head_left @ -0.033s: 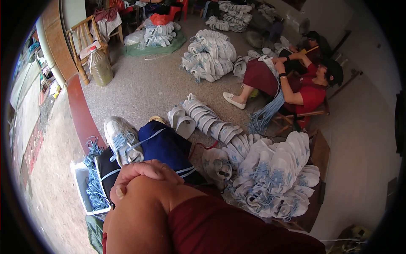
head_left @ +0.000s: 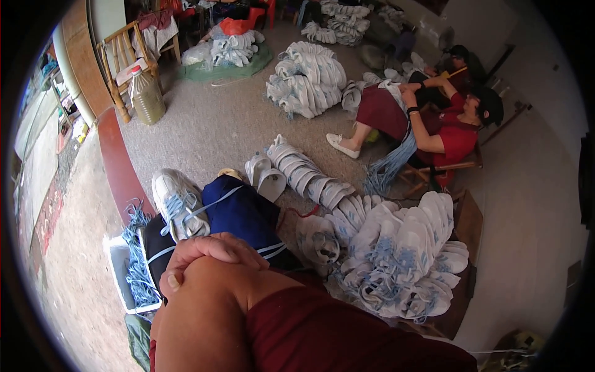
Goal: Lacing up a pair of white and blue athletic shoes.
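Note:
A bare bent arm in a dark red sleeve, apparently my right, rises from the lower edge and fills the front middle. My right hand does not show. What looks like my left hand (head_left: pixel 201 253) lies at the top of this arm's bend, fingers curled closed against it; its wrist is hidden. Just beyond the fingers, a white sneaker (head_left: pixel 172 197) with pale blue laces rests on dark cloth at my lap, touched by neither hand. Beside it is a navy cloth (head_left: pixel 238 208) with a light blue strap across it.
A white box (head_left: pixel 116 273) of blue laces stands at my left. White shoes (head_left: pixel 396 248) are heaped at right, with a row of nested shoe pieces (head_left: pixel 307 177) beyond. A seated co-worker (head_left: pixel 446 133) handles something white. Farther back are a shoe pile (head_left: pixel 307 80) and a plastic jug (head_left: pixel 146 99).

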The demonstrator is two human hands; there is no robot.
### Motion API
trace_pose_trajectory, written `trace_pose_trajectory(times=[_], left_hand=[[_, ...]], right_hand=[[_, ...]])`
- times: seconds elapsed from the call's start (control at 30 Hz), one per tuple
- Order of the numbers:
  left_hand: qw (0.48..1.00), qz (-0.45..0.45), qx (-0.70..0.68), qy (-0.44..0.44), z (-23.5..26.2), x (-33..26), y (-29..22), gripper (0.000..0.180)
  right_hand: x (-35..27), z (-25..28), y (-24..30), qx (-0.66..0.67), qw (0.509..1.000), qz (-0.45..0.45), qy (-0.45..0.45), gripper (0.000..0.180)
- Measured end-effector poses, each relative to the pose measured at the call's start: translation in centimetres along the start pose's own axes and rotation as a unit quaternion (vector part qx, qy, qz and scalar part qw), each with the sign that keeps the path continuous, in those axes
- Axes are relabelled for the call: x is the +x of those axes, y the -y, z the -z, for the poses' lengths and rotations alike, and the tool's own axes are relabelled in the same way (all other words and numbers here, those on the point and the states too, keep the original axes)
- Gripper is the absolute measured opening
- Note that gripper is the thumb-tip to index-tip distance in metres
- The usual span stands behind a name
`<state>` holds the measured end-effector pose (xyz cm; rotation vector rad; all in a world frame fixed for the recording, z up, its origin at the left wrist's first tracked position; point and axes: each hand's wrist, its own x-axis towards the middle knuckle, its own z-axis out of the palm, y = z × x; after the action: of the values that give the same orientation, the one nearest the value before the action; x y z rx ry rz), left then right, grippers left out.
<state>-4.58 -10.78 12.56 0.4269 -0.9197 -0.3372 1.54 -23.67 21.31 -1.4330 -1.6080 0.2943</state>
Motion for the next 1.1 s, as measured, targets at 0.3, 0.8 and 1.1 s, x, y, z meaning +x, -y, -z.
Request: trace_pose_trajectory(times=[0.3, 0.8, 1.1], left_hand=[[0.936, 0.193, 0.239, -0.172, 0.5, -0.6, -1.1, 0.044], [0.444, 0.227, 0.817, -0.289, 9.5, -14.1, -5.0, 0.031], [0.405, 0.345, 0.807, -0.258, 10.2, -14.8, -3.6, 0.049]], right_hand=[[3.0, -7.3, -3.6, 0.144, 0.989, 0.012, 0.018, 0.015], [-6.4, -8.8, -18.8, -0.334, 0.886, -0.273, -0.17, 0.03], [-5.7, -8.1, -19.1, -0.253, 0.916, -0.3, -0.078, 0.009]])
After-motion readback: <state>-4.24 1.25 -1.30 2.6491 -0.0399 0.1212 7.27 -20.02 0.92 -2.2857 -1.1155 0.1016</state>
